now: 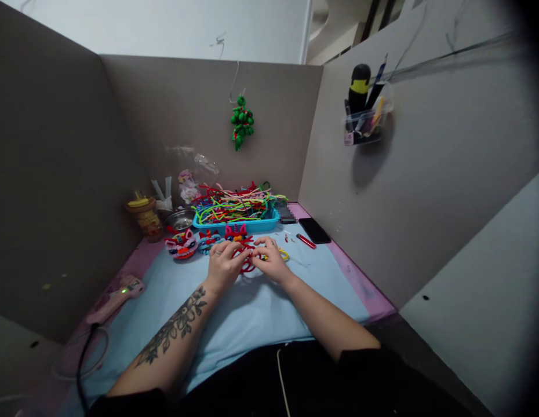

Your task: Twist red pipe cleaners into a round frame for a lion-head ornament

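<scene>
Red pipe cleaners [247, 266], bent into loops, are between my two hands just above the blue cloth. My left hand [225, 263] pinches them from the left. From the other side my right hand [272, 263] also has its fingers closed on the red piece, fingertips close to the left ones. Beside the right hand lies a yellow looped handle [286, 255], partly covered; it looks like scissors. Just beyond my hands sit finished pipe cleaner animal heads: a pink one [181, 245], a light blue one [208, 241] and a red one [235, 233].
A blue tray [235, 227] heaped with colourful pipe cleaners stands at the back. Right of it are a black phone [314, 230] and a red lighter-like object [306, 241]. A metal bowl [180, 220], a cup [146, 217] and a pink glue gun [117, 298] occupy the left.
</scene>
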`<state>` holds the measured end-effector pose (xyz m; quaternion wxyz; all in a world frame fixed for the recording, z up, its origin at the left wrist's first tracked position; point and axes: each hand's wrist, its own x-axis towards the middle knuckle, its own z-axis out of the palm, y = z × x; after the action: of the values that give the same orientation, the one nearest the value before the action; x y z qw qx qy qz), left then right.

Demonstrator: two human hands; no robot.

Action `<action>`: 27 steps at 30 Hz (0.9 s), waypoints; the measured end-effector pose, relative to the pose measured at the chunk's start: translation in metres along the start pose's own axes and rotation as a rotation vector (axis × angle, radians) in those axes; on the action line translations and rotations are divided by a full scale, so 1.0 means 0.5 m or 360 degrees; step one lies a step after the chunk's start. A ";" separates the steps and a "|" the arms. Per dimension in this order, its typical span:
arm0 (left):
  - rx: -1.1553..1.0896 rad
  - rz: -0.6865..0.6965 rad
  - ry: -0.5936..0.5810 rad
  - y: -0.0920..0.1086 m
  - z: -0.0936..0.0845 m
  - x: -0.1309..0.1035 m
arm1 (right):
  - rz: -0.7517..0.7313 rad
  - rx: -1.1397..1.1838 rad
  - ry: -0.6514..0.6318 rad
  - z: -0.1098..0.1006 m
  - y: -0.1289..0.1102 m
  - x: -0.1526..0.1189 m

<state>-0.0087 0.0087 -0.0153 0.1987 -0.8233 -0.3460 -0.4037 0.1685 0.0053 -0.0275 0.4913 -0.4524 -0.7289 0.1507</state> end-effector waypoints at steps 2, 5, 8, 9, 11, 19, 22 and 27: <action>0.0028 0.0058 0.0007 -0.003 -0.001 0.001 | -0.0031 -0.0004 -0.0018 0.000 -0.005 -0.002; 0.0027 0.0082 -0.0051 -0.006 0.001 0.005 | -0.0104 -0.0073 0.0033 -0.003 -0.006 -0.004; -0.0020 0.0020 -0.0134 -0.005 0.007 0.010 | -0.0232 -0.0256 0.0112 -0.008 -0.005 -0.005; -0.0047 -0.0023 -0.0154 -0.003 0.008 0.011 | -0.0274 -0.0330 0.0123 -0.010 -0.005 -0.005; -0.0103 -0.0140 -0.0184 0.001 0.011 0.013 | -0.0342 -0.0460 0.0124 -0.013 -0.006 -0.006; -0.0246 -0.0364 -0.0315 0.009 0.012 0.013 | -0.0318 -0.0490 0.0131 -0.015 -0.012 -0.004; -0.0267 -0.0347 -0.0321 0.005 0.010 0.013 | -0.0251 -0.0395 0.0126 -0.016 -0.012 -0.002; -0.0238 -0.0239 -0.0201 0.000 0.008 0.013 | -0.0241 -0.0354 0.0130 -0.016 -0.011 -0.002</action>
<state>-0.0039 0.0139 -0.0121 0.0838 -0.8314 -0.3876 -0.3893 0.1723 -0.0002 -0.0206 0.4773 -0.4536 -0.7525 0.0130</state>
